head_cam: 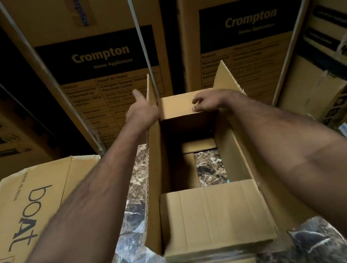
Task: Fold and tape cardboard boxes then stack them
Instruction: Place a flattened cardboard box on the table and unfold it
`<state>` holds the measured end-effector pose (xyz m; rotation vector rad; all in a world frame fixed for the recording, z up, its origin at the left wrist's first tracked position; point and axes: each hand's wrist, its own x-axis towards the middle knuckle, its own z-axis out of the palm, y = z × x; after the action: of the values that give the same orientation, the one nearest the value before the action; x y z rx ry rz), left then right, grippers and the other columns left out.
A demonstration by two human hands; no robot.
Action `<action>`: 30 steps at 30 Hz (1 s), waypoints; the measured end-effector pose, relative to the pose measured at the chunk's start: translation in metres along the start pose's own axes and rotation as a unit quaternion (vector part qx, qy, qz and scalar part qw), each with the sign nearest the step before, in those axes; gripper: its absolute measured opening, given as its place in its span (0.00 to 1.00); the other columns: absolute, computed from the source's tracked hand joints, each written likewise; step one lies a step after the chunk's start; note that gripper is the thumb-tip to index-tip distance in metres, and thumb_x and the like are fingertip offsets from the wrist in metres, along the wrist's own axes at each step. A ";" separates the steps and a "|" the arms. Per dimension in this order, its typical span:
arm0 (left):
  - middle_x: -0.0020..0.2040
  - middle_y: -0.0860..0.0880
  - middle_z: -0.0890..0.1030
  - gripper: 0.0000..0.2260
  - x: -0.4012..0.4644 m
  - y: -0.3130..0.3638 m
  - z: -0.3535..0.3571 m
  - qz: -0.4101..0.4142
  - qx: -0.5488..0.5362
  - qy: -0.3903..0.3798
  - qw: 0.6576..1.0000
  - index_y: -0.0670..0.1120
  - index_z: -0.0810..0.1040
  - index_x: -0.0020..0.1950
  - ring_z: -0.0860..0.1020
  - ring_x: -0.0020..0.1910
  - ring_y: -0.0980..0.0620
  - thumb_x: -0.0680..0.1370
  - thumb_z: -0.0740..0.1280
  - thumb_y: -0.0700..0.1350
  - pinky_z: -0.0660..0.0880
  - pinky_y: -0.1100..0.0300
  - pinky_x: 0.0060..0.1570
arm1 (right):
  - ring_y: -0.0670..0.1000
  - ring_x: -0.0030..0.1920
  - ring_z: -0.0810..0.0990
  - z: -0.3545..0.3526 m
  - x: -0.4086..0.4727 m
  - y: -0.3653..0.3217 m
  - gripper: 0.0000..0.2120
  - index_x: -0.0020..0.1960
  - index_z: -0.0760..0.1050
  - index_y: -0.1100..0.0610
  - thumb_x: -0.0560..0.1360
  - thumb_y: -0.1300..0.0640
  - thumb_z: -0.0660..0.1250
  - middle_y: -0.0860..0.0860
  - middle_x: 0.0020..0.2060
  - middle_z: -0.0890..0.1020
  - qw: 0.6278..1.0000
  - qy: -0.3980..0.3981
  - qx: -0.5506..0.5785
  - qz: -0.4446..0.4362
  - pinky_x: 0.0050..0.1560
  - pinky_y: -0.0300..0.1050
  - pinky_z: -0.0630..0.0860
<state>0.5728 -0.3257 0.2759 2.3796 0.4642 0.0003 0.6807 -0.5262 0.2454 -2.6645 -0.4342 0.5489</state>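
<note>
Brown cardboard box [208, 215] stands open, untaped; right hand [207, 100] pinches its far flap [177, 105], left hand [141, 111] beside, fingers straight.

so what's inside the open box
Nothing packed: the open box shows a bottom flap and marble floor through the unclosed bottom. The near flap hides the near part.

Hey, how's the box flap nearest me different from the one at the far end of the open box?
The near flap is folded inward over the opening and no hand touches it. The far flap is only partly folded and sits under the fingers of the right hand. The left hand is at the far-left corner beside it. Both are plain brown cardboard flaps of the same open box.
</note>
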 end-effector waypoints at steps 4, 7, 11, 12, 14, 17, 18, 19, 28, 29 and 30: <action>0.74 0.40 0.70 0.25 -0.013 -0.019 -0.008 -0.029 -0.151 -0.044 0.987 0.40 0.64 0.77 0.71 0.70 0.42 0.82 0.62 0.47 0.71 0.49 0.67 | 0.44 0.53 0.76 -0.028 -0.038 -0.011 0.12 0.64 0.78 0.55 0.81 0.59 0.65 0.50 0.60 0.79 0.966 0.190 0.168 -0.055 0.50 0.38 0.71; 0.67 0.46 0.74 0.20 -0.028 -0.030 -0.008 -0.007 -0.202 -0.062 0.977 0.39 0.70 0.73 0.72 0.65 0.49 0.84 0.60 0.47 0.65 0.57 0.58 | 0.45 0.56 0.76 -0.027 -0.066 -0.012 0.11 0.58 0.80 0.56 0.80 0.64 0.63 0.48 0.58 0.80 0.921 0.344 0.171 -0.065 0.54 0.39 0.73; 0.68 0.47 0.74 0.17 -0.049 -0.040 -0.008 0.017 -0.230 -0.067 0.971 0.43 0.73 0.71 0.70 0.59 0.52 0.84 0.60 0.48 0.64 0.57 0.56 | 0.46 0.51 0.75 -0.016 -0.094 -0.002 0.17 0.65 0.76 0.57 0.77 0.66 0.65 0.56 0.60 0.76 0.906 0.387 0.169 -0.029 0.43 0.25 0.70; 0.70 0.46 0.74 0.18 -0.057 -0.043 -0.010 0.010 -0.242 -0.059 0.968 0.44 0.73 0.71 0.71 0.62 0.50 0.83 0.61 0.49 0.64 0.57 0.57 | 0.45 0.47 0.74 -0.011 -0.101 0.001 0.17 0.66 0.74 0.57 0.78 0.64 0.66 0.56 0.59 0.76 0.904 0.381 0.195 -0.009 0.37 0.24 0.69; 0.73 0.47 0.72 0.21 -0.074 -0.049 -0.008 0.019 -0.275 -0.078 0.958 0.47 0.71 0.74 0.69 0.70 0.47 0.84 0.58 0.55 0.63 0.55 0.62 | 0.42 0.43 0.74 0.005 -0.117 0.006 0.12 0.64 0.74 0.57 0.81 0.58 0.65 0.52 0.55 0.77 0.905 0.353 0.236 0.022 0.35 0.31 0.69; 0.67 0.53 0.73 0.24 -0.106 -0.059 0.010 0.080 -0.303 -0.153 0.937 0.52 0.69 0.76 0.71 0.66 0.53 0.85 0.49 0.61 0.62 0.51 0.66 | 0.50 0.51 0.80 0.041 -0.138 0.017 0.11 0.52 0.80 0.52 0.83 0.51 0.60 0.50 0.54 0.82 0.932 0.243 0.269 0.006 0.47 0.45 0.73; 0.67 0.52 0.73 0.24 -0.114 -0.060 0.018 0.092 -0.283 -0.165 0.940 0.53 0.67 0.77 0.71 0.66 0.53 0.85 0.48 0.61 0.63 0.51 0.68 | 0.54 0.54 0.81 0.052 -0.145 0.019 0.12 0.51 0.81 0.53 0.83 0.50 0.60 0.52 0.54 0.83 0.940 0.208 0.271 0.005 0.51 0.49 0.76; 0.73 0.49 0.70 0.24 -0.117 -0.064 0.029 0.099 -0.234 -0.171 0.952 0.54 0.64 0.79 0.69 0.71 0.49 0.85 0.49 0.60 0.62 0.48 0.72 | 0.56 0.57 0.81 0.063 -0.150 0.019 0.15 0.52 0.83 0.54 0.82 0.48 0.61 0.53 0.54 0.84 0.949 0.177 0.259 0.006 0.57 0.53 0.77; 0.81 0.45 0.35 0.40 -0.135 -0.070 0.068 0.111 0.163 -0.154 0.968 0.61 0.44 0.81 0.37 0.78 0.31 0.75 0.56 0.74 0.50 0.31 0.74 | 0.54 0.81 0.48 0.132 -0.180 0.010 0.30 0.81 0.59 0.46 0.82 0.38 0.57 0.52 0.81 0.53 0.990 0.140 0.005 -0.001 0.78 0.58 0.52; 0.81 0.44 0.36 0.41 -0.136 -0.069 0.073 0.112 0.191 -0.143 0.965 0.60 0.43 0.81 0.38 0.78 0.32 0.75 0.54 0.75 0.52 0.29 0.73 | 0.54 0.81 0.47 0.138 -0.181 0.013 0.31 0.81 0.55 0.45 0.82 0.36 0.55 0.51 0.82 0.51 0.989 0.141 -0.048 0.001 0.78 0.61 0.54; 0.81 0.44 0.36 0.41 -0.137 -0.068 0.079 0.113 0.214 -0.127 0.962 0.59 0.43 0.81 0.38 0.78 0.32 0.74 0.52 0.76 0.54 0.29 0.72 | 0.55 0.81 0.46 0.140 -0.180 0.015 0.32 0.82 0.53 0.45 0.81 0.35 0.53 0.51 0.82 0.50 0.985 0.146 -0.092 0.003 0.77 0.62 0.57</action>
<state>0.4319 -0.3750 0.1897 2.7933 0.0676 -0.3278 0.4661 -0.5630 0.1760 -2.8616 -0.4075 0.1176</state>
